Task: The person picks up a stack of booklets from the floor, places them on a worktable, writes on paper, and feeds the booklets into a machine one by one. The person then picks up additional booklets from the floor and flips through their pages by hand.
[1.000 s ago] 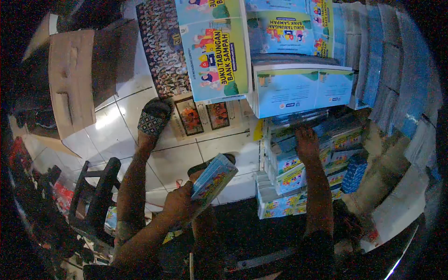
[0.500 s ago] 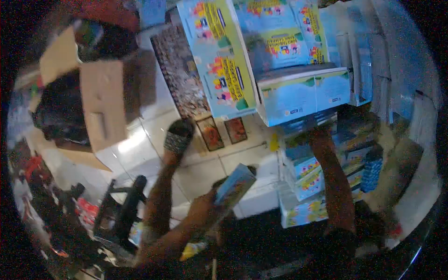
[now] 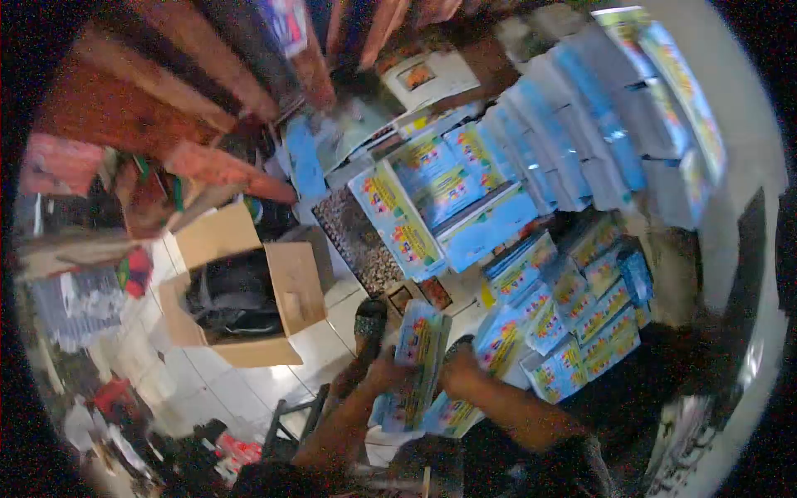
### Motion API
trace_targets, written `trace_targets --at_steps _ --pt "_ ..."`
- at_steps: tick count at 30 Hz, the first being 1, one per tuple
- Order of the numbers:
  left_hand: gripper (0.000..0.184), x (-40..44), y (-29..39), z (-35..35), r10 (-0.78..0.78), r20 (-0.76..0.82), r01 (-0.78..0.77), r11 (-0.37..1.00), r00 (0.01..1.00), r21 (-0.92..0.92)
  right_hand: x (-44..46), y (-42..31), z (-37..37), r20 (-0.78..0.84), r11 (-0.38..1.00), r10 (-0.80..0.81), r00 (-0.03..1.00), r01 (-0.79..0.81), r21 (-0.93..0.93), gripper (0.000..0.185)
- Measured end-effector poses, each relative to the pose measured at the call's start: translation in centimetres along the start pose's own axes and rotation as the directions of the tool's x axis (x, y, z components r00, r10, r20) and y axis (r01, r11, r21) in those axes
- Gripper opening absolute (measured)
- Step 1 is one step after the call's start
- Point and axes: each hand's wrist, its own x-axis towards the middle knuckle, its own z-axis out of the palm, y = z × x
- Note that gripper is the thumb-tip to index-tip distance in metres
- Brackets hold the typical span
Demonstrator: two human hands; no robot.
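My left hand is closed around the left side of a stack of printed booklets, light blue with yellow bands, held tilted above my lap. Against the right side of this bundle my right hand is curled, its fingers partly hidden and blurred. More booklets lie just under my right hand; whether they are a separate pile I cannot tell. Several booklet stacks stand on the floor to the right. Beyond them is an opened box with the same print, booklets inside.
An open cardboard box holding something black stands on the tiles at left. Tall rows of stacked booklets line the back right. Wooden furniture rises behind. A dark stool stands at lower left, and a patterned mat lies by the printed box.
My right hand has come back from beside the printed box to the booklets in my left hand. The left-hand stack has turned more upright. My view has shifted, showing more of the room.
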Motion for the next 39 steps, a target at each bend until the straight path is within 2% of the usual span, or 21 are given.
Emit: trace_targets --at_steps 2,3,5,7,8,9,11,14,15,16,17,20,22,23,24,26,29,30,32,35,39 --pt "0.076 -0.3 2.7 -3.3 -0.012 -0.022 0.015 0.984 1.0 0.175 -4.7 -3.6 -4.1 -0.19 0.997 -0.074 0.979 0.066 -0.046 0.023" --pt "0.074 -1.5 7.8 -7.3 0.116 0.162 -0.148 0.968 0.98 0.202 -6.7 -5.1 -5.9 -0.259 0.995 -0.088 0.962 0.075 -0.06 0.022" --pt "0.073 -2.3 14.2 -11.3 0.236 0.364 -0.33 0.917 0.901 0.223 -9.6 -7.4 -9.2 -0.212 0.947 -0.11 0.971 0.167 0.274 0.026" --pt "0.075 -2.7 17.8 -12.3 -0.13 0.671 -0.436 0.667 0.73 0.604 -13.6 -8.0 -12.9 -0.314 0.921 -0.143 0.939 0.242 0.306 0.029" --pt "0.068 -6.7 22.8 -13.8 -0.07 0.753 -0.535 0.66 0.655 0.527 -15.5 -7.8 -14.0 -0.393 0.899 -0.2 0.898 0.327 0.291 0.032" --pt "0.068 -6.4 22.1 -12.9 -0.075 0.762 -0.563 0.628 0.644 0.537 -16.9 -8.4 -14.0 -0.412 0.901 -0.16 0.897 0.304 0.311 0.032" --pt "0.06 -6.2 17.6 -10.2 -0.049 0.92 -0.69 0.647 0.388 0.325 -18.2 -10.0 -11.9 -0.393 0.702 0.021 0.919 0.266 0.661 0.036" --pt "0.055 -10.0 14.3 -7.1 -0.178 0.963 -0.722 0.637 0.201 0.269 -21.3 -15.1 -7.4 -0.436 0.611 0.209 0.876 0.231 0.757 0.045" --pt "0.054 -11.1 13.1 -5.9 -0.233 0.961 -0.732 0.627 0.15 0.266 -16.5 -18.4 -3.8 -0.505 0.488 0.332 0.796 0.313 0.815 0.05" --pt "0.049 -16.8 15.4 -6.0 -0.211 0.952 -0.6 0.74 0.224 0.305 -11.7 -21.6 -0.1 -0.563 0.369 0.45 0.693 0.429 0.824 0.055" --pt "0.051 -18.3 14.5 -5.0 -0.282 0.952 -0.703 0.653 0.118 0.281 -7.0 -24.8 3.7 -0.604 0.281 0.552 0.575 0.554 0.784 0.061" --pt "0.046 -18.5 11.2 -1.1 -0.39 0.902 -0.895 0.446 -0.186 0.008 -15.5 -33.1 7.2 -0.473 0.298 0.871 0.135 0.62 0.726 0.07" --pt "0.044 -29.8 19.8 5.4 -0.637 0.757 -0.909 0.212 0.149 0.358 -19.3 -38.2 9.8 -0.286 0.246 0.958 -0.031 0.602 0.76 0.076" --pt "0.045 -32.7 20.4 7.8 -0.651 0.68 -0.876 0.046 0.339 0.481 -20.6 -40.8 10.6 -0.204 0.202 0.977 -0.068 0.617 0.76 0.076" --pt "0.049 -28.4 15.7 7.8 -0.514 0.842 -0.969 0.077 0.164 0.236 -23.4 -42.6 11.8 -0.088 0.075 0.996 0.001 0.521 0.851 0.076" --pt "0.054 -31.6 15.8 12.6 -0.623 0.767 -0.97 0.053 0.153 0.237 -26.9 -46.2 14.8 0.178 -0.216 0.975 0.132 0.389 0.896 0.077" --pt "0.067 -42.0 17.8 17.1 -0.759 0.633 -0.975 -0.009 0.152 0.223 -24.5 -53.9 15.4 0.362 -0.318 0.931 -0.048 0.383 0.867 0.07" --pt "0.067 -43.8 17.2 18.3 -0.793 0.597 -0.992 -0.076 0.119 0.096 -25.3 -55.2 15.0 0.387 -0.332 0.92 -0.061 0.405 0.852 0.07" --pt "0.068 -42.9 14.8 20.2 -0.851 0.512 -0.967 -0.216 0.119 -0.133 -27.7 -56.9 15.2 0.43 -0.589 0.807 0.405 0.501 0.634 0.067" --pt "0.069 -45.8 13.5 24.2 -0.918 0.392 -0.946 -0.174 0.056 -0.272 -24.9 -59.6 15.2 0.607 -0.637 0.752 0.257 0.519 0.569 0.065" --pt "0.069 -45.8 14.8 31.1 -0.982 0.183 -0.912 -0.114 0.044 -0.394 -25.0 -61.8 13.9 0.797 -0.711 0.575 0.185 0.594 0.375 0.073"
